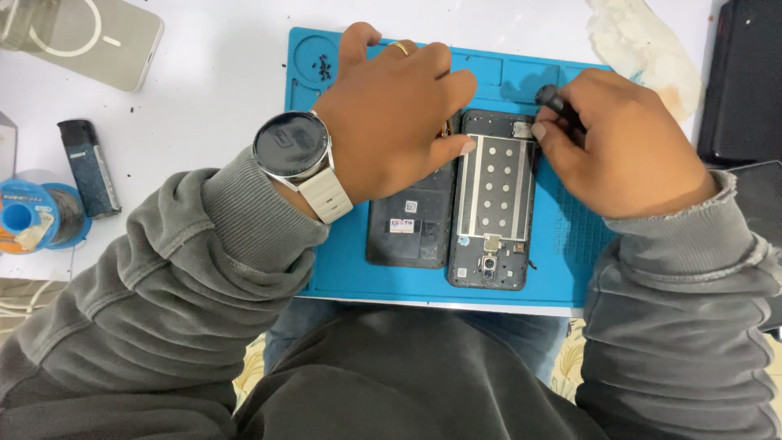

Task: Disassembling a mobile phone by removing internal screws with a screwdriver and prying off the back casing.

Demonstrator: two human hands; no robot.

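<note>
- Left hand (391, 122) presses flat, fingers spread, on the opened phone (493, 200) atop the blue repair mat (570, 244).
- Right hand (623, 147) pinches a black screwdriver (556, 99) at the phone's top edge.

Head view (seemingly close) straight down

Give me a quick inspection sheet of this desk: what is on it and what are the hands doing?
Surface: blue work mat on a white table.
Job's things: opened phone body beside its dark rear panel.
Clutter: lighter, tape roll, crumpled tissue, grey device.
Hands: left hand presses on the phone parts; right hand grips a dark tool at the phone's top edge.
Cables: nothing seen.
Surroundings: dark case at the right edge.
</note>
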